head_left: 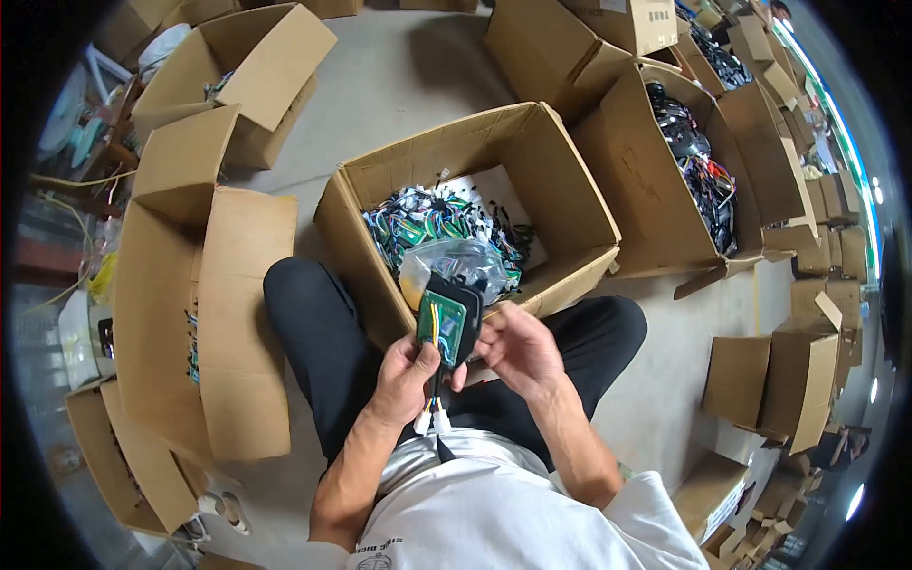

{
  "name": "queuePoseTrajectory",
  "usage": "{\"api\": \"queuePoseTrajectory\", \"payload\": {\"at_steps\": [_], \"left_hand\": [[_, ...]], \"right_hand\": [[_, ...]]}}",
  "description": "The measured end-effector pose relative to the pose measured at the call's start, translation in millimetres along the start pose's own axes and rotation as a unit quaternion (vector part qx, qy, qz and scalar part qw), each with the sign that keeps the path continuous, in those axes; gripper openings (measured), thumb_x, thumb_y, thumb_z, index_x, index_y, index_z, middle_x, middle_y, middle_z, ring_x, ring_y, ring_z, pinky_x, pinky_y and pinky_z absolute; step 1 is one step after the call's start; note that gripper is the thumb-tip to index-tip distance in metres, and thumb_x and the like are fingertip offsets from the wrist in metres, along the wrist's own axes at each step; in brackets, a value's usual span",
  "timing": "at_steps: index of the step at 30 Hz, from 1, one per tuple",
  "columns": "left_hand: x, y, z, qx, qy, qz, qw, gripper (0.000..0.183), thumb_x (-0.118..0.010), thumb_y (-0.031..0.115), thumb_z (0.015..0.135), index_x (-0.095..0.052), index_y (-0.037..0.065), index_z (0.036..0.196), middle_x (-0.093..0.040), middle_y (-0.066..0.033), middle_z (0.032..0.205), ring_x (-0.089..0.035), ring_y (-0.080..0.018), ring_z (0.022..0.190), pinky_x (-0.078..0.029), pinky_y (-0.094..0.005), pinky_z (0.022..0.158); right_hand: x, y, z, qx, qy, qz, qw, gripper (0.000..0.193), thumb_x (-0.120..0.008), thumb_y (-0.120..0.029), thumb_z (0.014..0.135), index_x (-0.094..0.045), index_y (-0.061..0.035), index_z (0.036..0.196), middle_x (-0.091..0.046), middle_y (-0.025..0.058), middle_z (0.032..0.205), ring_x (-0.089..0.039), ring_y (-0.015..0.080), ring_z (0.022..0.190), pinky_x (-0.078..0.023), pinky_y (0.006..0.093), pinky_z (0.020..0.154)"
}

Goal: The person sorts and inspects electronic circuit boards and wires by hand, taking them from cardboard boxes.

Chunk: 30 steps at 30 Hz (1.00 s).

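My left hand [403, 382] grips a black plastic housing [472, 309] from its lower left, thumb on the front. A green circuit board [445, 329] lies in the housing, with yellow, white and other wires across it. Wires with white plugs [433, 422] hang below it, over my lap. At the housing's right edge is my right hand [522, 348], its fingers curled against that edge; their tips are partly hidden. Just beyond, a clear plastic bag [454, 258] lies over a heap of wired green circuit boards [432, 217] in an open cardboard box [570, 195] between my knees.
On the right, an open carton [635, 180] holds black parts and coloured wires [708, 185]. Open cartons [249, 323] line the left side, some with boards inside. Another carton [781, 380] stands at the right, with stacked boxes behind. Grey floor [404, 85] shows between them.
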<state>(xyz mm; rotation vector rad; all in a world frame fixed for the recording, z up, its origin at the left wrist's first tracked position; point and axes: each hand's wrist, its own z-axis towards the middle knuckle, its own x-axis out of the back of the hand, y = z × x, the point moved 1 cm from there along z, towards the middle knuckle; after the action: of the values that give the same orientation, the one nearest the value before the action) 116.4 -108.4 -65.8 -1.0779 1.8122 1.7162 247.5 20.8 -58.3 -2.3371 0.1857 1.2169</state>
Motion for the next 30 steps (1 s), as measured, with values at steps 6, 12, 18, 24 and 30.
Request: {"api": "queuePoseTrajectory", "payload": {"at_steps": [6, 12, 18, 24, 30], "left_hand": [[0, 22, -10, -0.015, 0.045, 0.293, 0.955, 0.043, -0.062, 0.042, 0.099, -0.060, 0.000, 0.103, -0.062, -0.0060, 0.084, -0.059, -0.0108, 0.073, -0.048, -0.0251, 0.068], [-23, 12, -7, -0.057, 0.043, 0.666, 0.743, 0.024, -0.068, 0.014, 0.091, -0.052, -0.003, 0.096, -0.054, -0.0227, 0.096, -0.060, -0.0444, 0.087, -0.049, -0.0444, 0.071], [-14, 42, -13, 0.014, 0.089, 0.175, 0.980, 0.024, -0.057, 0.027, 0.103, -0.056, 0.003, 0.108, -0.066, -0.0056, 0.084, -0.063, -0.0122, 0.079, -0.052, -0.0303, 0.068], [-14, 20, 11, -0.037, 0.168, 0.040, 0.984, 0.031, -0.051, 0.035, 0.105, -0.055, 0.005, 0.109, -0.062, -0.0063, 0.083, -0.062, -0.0145, 0.075, -0.049, -0.0272, 0.068], [-20, 22, 9, 0.013, 0.039, -0.142, 0.989, 0.052, -0.046, 0.046, 0.103, -0.058, -0.004, 0.112, -0.058, -0.0096, 0.082, -0.053, -0.0156, 0.065, -0.042, -0.0291, 0.060]], "right_hand": [[-6, -33, -22, 0.016, -0.001, 0.030, 0.999, 0.035, -0.052, -0.033, 0.101, -0.061, -0.0019, 0.116, -0.067, 0.0139, 0.105, -0.048, 0.0114, 0.062, -0.051, 0.0277, 0.066], [-57, -38, -63, 0.098, -0.236, -0.535, 0.805, 0.072, -0.067, -0.055, 0.090, -0.050, 0.0005, 0.133, -0.070, 0.0130, 0.111, -0.068, 0.0197, 0.077, -0.055, 0.0309, 0.066], [-14, -43, -76, 0.173, -0.130, -0.603, 0.768, 0.025, -0.064, -0.016, 0.092, -0.058, -0.0010, 0.111, -0.068, 0.0121, 0.094, -0.066, 0.0218, 0.083, -0.053, 0.0364, 0.084], [-28, -20, -59, 0.337, -0.182, -0.645, 0.662, 0.028, -0.072, -0.027, 0.090, -0.060, -0.0046, 0.101, -0.070, 0.0033, 0.079, -0.067, 0.0292, 0.108, -0.020, 0.0617, 0.116], [-2, -23, -28, 0.182, -0.095, 0.122, 0.971, 0.054, -0.042, -0.051, 0.103, -0.057, -0.0006, 0.115, -0.039, 0.0015, 0.054, -0.042, 0.0171, 0.056, -0.048, 0.0393, 0.096]]}}
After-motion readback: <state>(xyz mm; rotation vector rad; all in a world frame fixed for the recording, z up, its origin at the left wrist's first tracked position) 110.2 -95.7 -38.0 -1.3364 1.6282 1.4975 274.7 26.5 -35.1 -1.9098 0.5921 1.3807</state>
